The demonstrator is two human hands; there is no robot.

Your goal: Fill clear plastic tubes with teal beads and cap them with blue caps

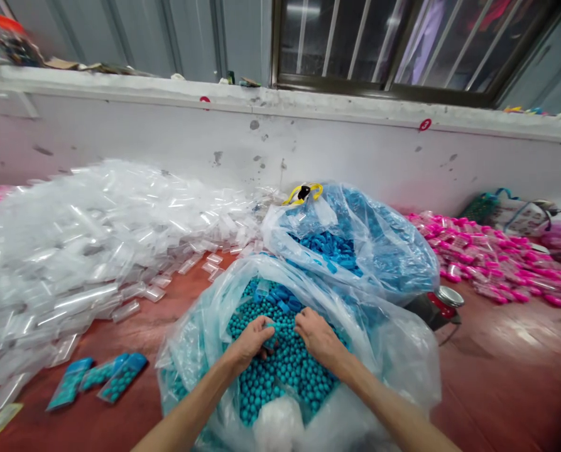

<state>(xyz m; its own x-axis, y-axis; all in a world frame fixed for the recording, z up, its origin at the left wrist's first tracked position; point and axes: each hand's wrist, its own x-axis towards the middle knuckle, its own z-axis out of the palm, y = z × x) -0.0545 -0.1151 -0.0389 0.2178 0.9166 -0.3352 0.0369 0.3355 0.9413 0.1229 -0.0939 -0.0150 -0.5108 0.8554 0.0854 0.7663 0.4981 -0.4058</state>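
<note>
My left hand (252, 339) is closed around a small clear plastic container (271, 326), partly hidden by the fingers, with teal showing in it. My right hand (318, 338) is to its right, fingers curled together over the beads; whatever they pinch is hidden. Under both hands, teal beads (261, 392) fill a large clear plastic bag (190, 339) with its mouth spread wide. Several blue caps (283, 296) lie on the beads just beyond my fingers. A crumpled whitish plastic lump (279, 424) sits at the bag's near side.
A second bag (388, 251) behind holds blue caps (330, 246). Clear plastic containers (101, 251) are heaped at left. Three bead-filled containers with blue tops (122, 376) lie on the red surface (506, 370). Pink-topped packs (501, 257) and a red, metal-topped object (448, 298) are at right.
</note>
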